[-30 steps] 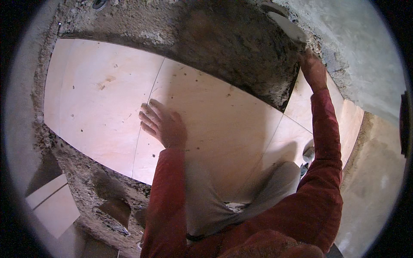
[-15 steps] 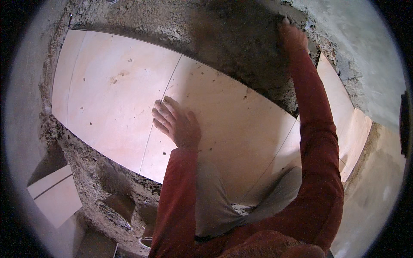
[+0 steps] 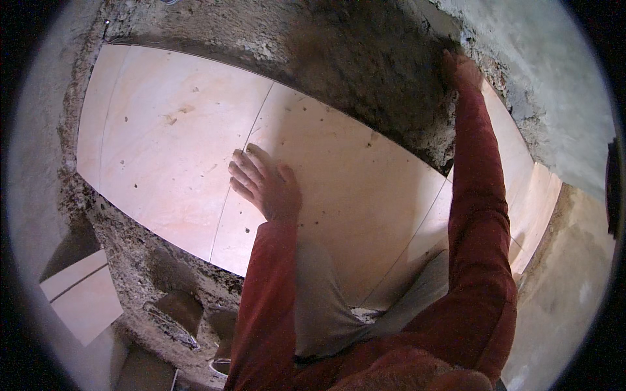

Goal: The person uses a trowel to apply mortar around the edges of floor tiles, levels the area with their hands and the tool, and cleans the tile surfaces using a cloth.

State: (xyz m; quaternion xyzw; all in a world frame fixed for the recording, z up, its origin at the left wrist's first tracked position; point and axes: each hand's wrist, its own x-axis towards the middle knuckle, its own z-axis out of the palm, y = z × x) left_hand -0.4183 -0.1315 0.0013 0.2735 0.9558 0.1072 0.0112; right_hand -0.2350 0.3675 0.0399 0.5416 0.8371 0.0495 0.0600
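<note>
Pale peach floor tiles (image 3: 182,130) lie side by side, with thin dark joints between them and specks of grit on top. My left hand (image 3: 268,186) rests flat on them beside a joint, fingers stretched out and holding nothing. At the far right my right hand (image 3: 464,72) reaches to the edge of the dark mortar bed (image 3: 378,72), close to the rough foot of the wall. Motion blurs its fingers, and I cannot make out whether anything is in them. My right sleeve hides part of the tiles along the right side.
Two cut tile pieces (image 3: 85,296) lean at the lower left by the left wall. Rubble and soil (image 3: 140,251) border the tiles there, with a bucket-like rim (image 3: 220,366) near my left arm. A plastered wall (image 3: 561,85) rises on the right.
My right hand has moved a little to the right and nearer, along the mortar's edge toward the right-hand tiles. My left hand stays in place on the tile.
</note>
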